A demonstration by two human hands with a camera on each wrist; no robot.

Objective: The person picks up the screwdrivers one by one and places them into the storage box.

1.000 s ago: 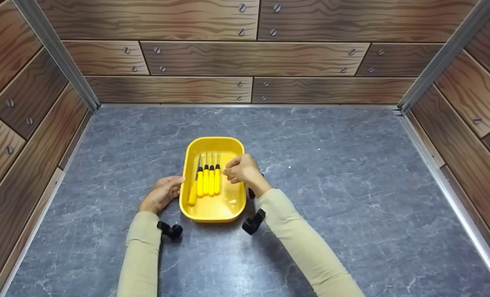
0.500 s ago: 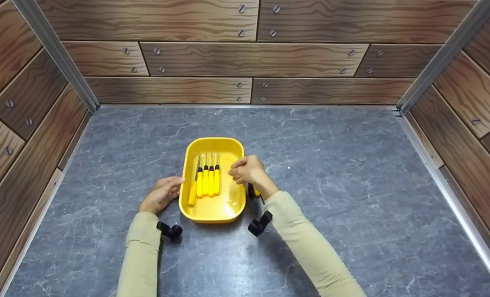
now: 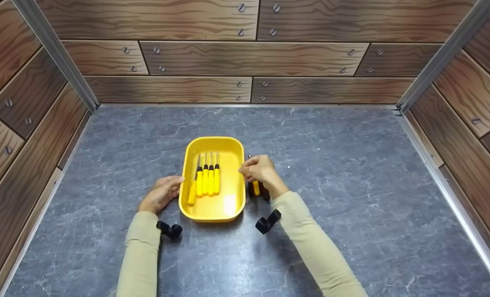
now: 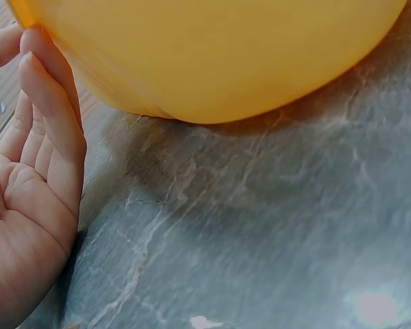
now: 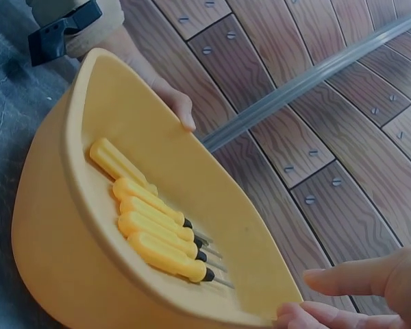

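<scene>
A yellow plastic tub (image 3: pixel 230 206) stands on the grey marbled surface. Inside, on its left half, several slim screwdriver-like tools (image 3: pixel 205 181) lie side by side, with yellow handles, black collars and thin metal shafts. My left hand (image 3: pixel 161 194) pinches the tub's left rim, thumb over the edge; the left wrist view shows the fingers against the outer wall (image 4: pixel 212 62). At the right rim is my right hand (image 3: pixel 261 170), its fingertips right at the edge, thumb and fingers apart in the right wrist view. Partly hidden under this hand lies a tool with black and yellow grips (image 3: pixel 256 189).
Wood-patterned panels (image 3: pixel 253 60) wall the back and both sides, with metal posts (image 3: pixel 57 53) at the corners. A black wrist mount (image 3: pixel 268 222) sits on the right sleeve, another on the left. The marbled surface (image 3: pixel 352 185) extends on both sides of the tub.
My right hand has moved right, from over the tub's inside to its right rim. More of the black and yellow tool beside the tub shows. The left hand and tub stay put.
</scene>
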